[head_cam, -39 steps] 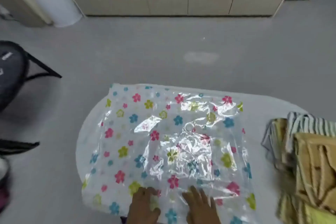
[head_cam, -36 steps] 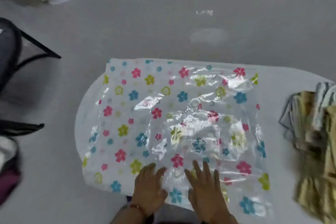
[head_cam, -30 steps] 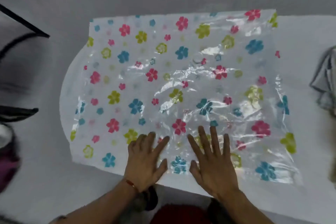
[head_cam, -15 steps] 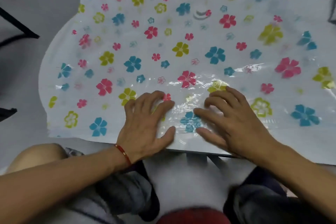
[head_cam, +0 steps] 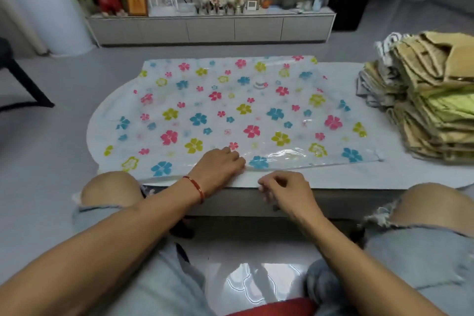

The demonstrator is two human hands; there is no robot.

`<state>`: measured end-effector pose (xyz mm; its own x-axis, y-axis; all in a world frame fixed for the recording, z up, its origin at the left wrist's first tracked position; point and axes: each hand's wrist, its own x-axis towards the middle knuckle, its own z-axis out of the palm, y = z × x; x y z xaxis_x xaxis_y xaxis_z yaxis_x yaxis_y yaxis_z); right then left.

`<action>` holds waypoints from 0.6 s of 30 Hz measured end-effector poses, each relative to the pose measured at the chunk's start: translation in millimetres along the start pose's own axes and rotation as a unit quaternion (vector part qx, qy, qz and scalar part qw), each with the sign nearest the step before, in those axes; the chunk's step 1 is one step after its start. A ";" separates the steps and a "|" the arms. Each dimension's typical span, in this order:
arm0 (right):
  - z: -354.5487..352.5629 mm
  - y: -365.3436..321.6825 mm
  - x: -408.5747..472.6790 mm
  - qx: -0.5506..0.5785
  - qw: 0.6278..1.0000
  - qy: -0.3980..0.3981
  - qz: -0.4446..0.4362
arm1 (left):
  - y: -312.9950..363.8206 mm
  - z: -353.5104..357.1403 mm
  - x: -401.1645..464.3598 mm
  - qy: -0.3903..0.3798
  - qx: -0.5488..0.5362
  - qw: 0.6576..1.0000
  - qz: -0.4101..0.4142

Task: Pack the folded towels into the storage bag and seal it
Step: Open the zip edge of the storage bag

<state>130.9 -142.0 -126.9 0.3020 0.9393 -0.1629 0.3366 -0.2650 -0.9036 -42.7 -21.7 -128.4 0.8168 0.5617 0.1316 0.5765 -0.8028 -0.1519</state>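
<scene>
While the bag (head_cam: 230, 115) lies flat across the table (head_cam: 359, 177), reaching its near edge and overhanging its left end, the left hand (head_cam: 218, 167) rests on the bag's near edge, fingers curled; whether it pinches the plastic cannot be told. Right hand (head_cam: 284, 190), loosely curled and holding nothing, hovers at the table's near edge. Folded towels (head_cam: 423, 100) are stacked at the right end, apart from the bag.
</scene>
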 end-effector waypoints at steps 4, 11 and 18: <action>6.0 -11.1 15.9 0.192 0.977 -0.026 0.089 | -8.5 -11.8 20.5 0.103 -0.066 0.990 -0.066; 22.6 -16.6 64.9 0.317 0.946 0.028 0.068 | -13.6 -14.8 27.1 0.131 -0.254 0.949 -0.137; 31.7 -11.2 66.8 0.361 0.931 0.033 0.038 | -17.2 -19.7 27.2 0.048 -0.434 0.869 -0.234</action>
<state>119.1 -69.4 -140.3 0.3617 0.9023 -0.2344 -0.3680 -0.0928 -0.9252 -30.9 3.4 -103.0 0.4681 0.8811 0.0672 0.5790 -0.3633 0.7299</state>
